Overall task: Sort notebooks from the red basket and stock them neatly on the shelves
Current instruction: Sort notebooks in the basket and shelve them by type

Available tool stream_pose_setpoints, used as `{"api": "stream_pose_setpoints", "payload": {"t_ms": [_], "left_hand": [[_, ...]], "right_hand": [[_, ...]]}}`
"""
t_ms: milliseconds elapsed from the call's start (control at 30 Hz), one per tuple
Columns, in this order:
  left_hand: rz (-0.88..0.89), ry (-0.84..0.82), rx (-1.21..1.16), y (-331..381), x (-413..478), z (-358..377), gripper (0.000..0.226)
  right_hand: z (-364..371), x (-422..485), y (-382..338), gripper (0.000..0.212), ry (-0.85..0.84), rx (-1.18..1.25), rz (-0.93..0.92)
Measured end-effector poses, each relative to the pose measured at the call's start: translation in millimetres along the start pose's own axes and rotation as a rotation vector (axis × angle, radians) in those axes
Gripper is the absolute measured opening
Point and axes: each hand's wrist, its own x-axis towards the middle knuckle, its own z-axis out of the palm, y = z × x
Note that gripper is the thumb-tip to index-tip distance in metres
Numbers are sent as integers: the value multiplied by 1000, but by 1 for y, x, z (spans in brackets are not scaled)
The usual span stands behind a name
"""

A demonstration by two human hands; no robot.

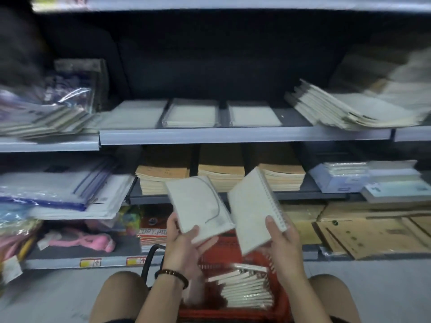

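My left hand (186, 241) holds a pale notebook with an elastic band (198, 206), thumb on its cover. My right hand (279, 238) grips a white spiral-bound notebook (254, 210) tilted up to the right. Both are raised above the red basket (283, 297) between my knees, which holds a stack of several wrapped notebooks (245, 287). On the middle shelf (233, 134) lie three flat pale notebooks (193, 113) side by side.
A fanned pile of notebooks (345, 110) lies at the shelf's right. Tan exercise books (221, 173) fill the shelf below. Plastic folders (60, 190) sit at left, brown envelopes (373, 234) at lower right, pink toys (79, 240) at lower left.
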Motion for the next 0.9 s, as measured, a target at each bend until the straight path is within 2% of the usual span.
{"api": "stream_pose_setpoints", "payload": {"t_ms": [67, 167, 200, 267, 300, 333, 367, 400, 433, 467, 500, 567, 633, 767, 900], "left_hand": [[-15, -32, 19, 4, -9, 15, 58], [-21, -148, 14, 4, -22, 42, 60], [1, -195, 6, 4, -26, 51, 63], [64, -222, -11, 8, -31, 70, 70], [86, -212, -20, 10, -32, 77, 73], [91, -209, -28, 14, -33, 83, 75], [82, -215, -35, 17, -34, 86, 73], [70, -223, -41, 21, -34, 88, 71], [61, -230, -43, 25, -35, 90, 70], [58, -235, -40, 29, -35, 91, 70], [60, -243, -31, 34, -36, 93, 71], [72, -261, -11, 43, -37, 96, 74], [94, -278, -7, 53, -37, 100, 77], [116, -325, -10, 74, -35, 113, 70], [181, -342, 23, 104, -26, 125, 59]], "right_hand": [[7, -7, -19, 26, 10, -250, -201], [24, -19, -42, 51, 10, -871, -687], [32, -24, -48, 58, -83, -1041, -720], [41, -33, -62, 76, -330, -1188, -568], [41, -33, -67, 81, -409, -1153, -473], [40, -32, -74, 78, -404, -1094, -439], [37, -31, -82, 72, -299, -1022, -453], [34, -28, -88, 67, -124, -967, -460], [31, -24, -96, 69, 59, -941, -404], [28, -19, -106, 73, 159, -894, -283], [25, -14, -114, 72, 156, -790, -153], [21, -7, -123, 39, 20, -482, 13], [16, -5, -132, 15, -27, -316, 14], [25, -5, -157, 3, -33, -122, -71], [32, 12, -183, 5, 5, 45, -132]]}}
